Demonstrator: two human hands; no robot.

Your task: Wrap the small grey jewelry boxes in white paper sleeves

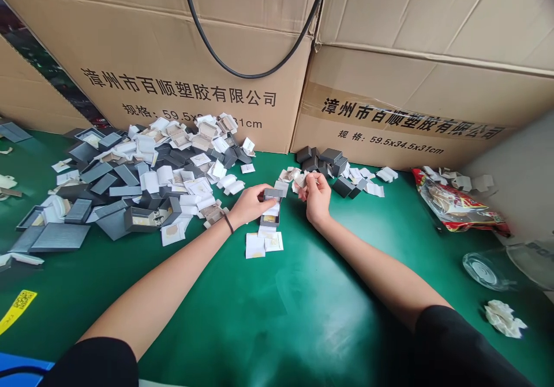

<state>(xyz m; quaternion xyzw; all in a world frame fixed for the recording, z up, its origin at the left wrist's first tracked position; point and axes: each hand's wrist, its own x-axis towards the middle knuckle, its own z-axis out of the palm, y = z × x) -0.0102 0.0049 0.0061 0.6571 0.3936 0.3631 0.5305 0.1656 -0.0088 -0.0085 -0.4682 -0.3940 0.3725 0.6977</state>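
My left hand (253,204) is closed on a small dark grey box (270,221) near the middle of the table. The box is open, with white and yellowish material showing inside. To its right, my right hand (317,196) is pinched at the fingertips by some crumpled pale paper pieces (298,180); whether it grips one of them I cannot make out. Flat white cards (264,243) lie just in front of the box. Beyond my right hand sit several dark grey boxes (331,156) with folded white paper inserts (372,188) beside them.
A large heap of dark boxes and white inserts (147,171) covers the left side. Cardboard cartons (194,47) wall off the back, with a black cable (246,76) hanging down. At right are a red snack bag (459,208), a clear container (482,270) and a crumpled tissue (504,319).
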